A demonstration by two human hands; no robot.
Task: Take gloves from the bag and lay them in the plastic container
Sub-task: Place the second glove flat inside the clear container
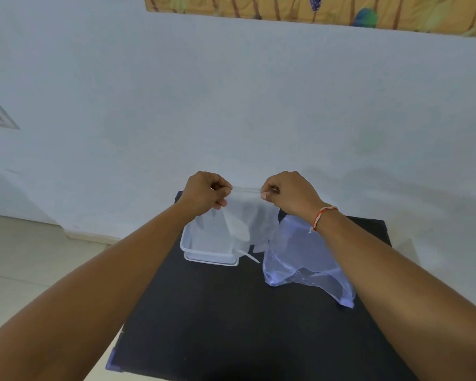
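Two forearms reach over the dark table (pixel 217 312); bag (pixel 305 259) slumps right, plastic container (pixel 204 254) left; beyond, left hand (pixel 204 193) and right hand (pixel 289 192) pinch a thin, seemingly clear glove (pixel 248 215), spreading it above the container for laying

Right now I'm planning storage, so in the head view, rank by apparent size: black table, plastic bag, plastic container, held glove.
1. black table
2. plastic bag
3. plastic container and held glove: look alike; the glove hangs nearer the camera, covering part of the container, so unranked.
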